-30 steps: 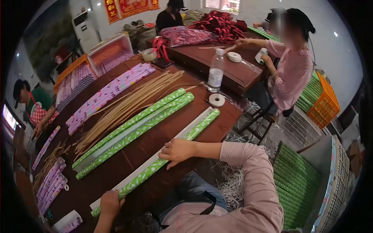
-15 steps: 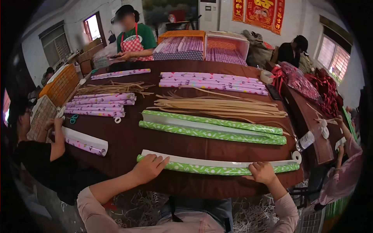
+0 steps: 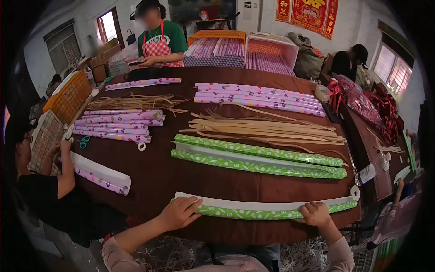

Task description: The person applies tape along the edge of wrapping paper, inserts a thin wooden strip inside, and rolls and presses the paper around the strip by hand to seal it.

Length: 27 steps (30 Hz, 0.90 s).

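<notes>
A partly rolled sheet of green patterned wrapping paper lies along the table's near side, a strip of its white inner face showing at the far edge. Around the roll's left end my left hand is closed, fingers over the top. My right hand grips it nearer the right end, fingers curled and knuckles up. A small white tape roll rests by the paper's right tip. Just beyond lie two more green rolls, side by side, white lining partly showing.
Flat tan strips lie behind the green rolls. Pink patterned rolls are farther back. A clear bottle lies at the right edge. At left, a co-worker's arm is beside a pink sheet; another person stands across the table.
The view has shifted, so the table's contents appear slightly lower and farther right. Both my hands stay on the green paper at nearly the same places.
</notes>
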### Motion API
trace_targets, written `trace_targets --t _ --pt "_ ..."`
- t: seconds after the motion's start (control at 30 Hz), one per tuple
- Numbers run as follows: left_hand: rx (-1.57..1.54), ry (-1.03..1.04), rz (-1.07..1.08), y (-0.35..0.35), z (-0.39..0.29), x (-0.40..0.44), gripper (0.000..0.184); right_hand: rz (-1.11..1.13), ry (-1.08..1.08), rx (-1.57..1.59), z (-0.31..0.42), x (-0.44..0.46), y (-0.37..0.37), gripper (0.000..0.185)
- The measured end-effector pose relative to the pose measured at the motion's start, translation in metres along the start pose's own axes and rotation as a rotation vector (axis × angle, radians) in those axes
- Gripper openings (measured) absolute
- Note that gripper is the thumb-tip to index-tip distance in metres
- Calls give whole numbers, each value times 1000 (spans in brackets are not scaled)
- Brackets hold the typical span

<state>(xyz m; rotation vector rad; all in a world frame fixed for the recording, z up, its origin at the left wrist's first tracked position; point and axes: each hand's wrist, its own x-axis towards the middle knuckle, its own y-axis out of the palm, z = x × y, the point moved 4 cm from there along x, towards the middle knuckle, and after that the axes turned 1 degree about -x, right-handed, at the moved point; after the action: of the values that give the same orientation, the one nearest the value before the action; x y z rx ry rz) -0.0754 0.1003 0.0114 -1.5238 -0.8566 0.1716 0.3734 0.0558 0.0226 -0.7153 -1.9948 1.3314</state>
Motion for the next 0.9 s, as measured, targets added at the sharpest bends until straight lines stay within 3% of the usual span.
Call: trace_targets --t 0.13,0.27,0.33,0.37,0.47,0.57,0.63,0.77,0.83,0.9 --pt "-142 -52 70 1 1 1 48 85 7 58 -4 -9 13 52" --pt "-95 -44 15 3 0 -3 44 59 -216 109 -8 39 -46 62" --pt "-102 -56 31 5 -1 -5 44 -130 -77 105 -15 69 -71 57" --pt "-97 -71 42 5 0 -5 45 -207 45 85 -17 90 -78 44" --pt "-81 -78 49 1 -2 -3 45 -451 16 220 -35 182 -87 24" --pt "-72 -86 46 8 -2 -8 45 -631 -6 316 -62 293 -49 17" --pt "-89 -108 54 8 -2 -8 44 -771 23 359 -84 367 4 24" --pt "-78 -116 74 9 -3 -9 43 -487 272 248 -98 460 118 30" --pt "-86 -121 64 2 -1 -3 43 -213 336 126 -96 478 146 24" --pt "-43 -99 106 -11 -6 7 43 -233 371 28 -99 488 147 18"
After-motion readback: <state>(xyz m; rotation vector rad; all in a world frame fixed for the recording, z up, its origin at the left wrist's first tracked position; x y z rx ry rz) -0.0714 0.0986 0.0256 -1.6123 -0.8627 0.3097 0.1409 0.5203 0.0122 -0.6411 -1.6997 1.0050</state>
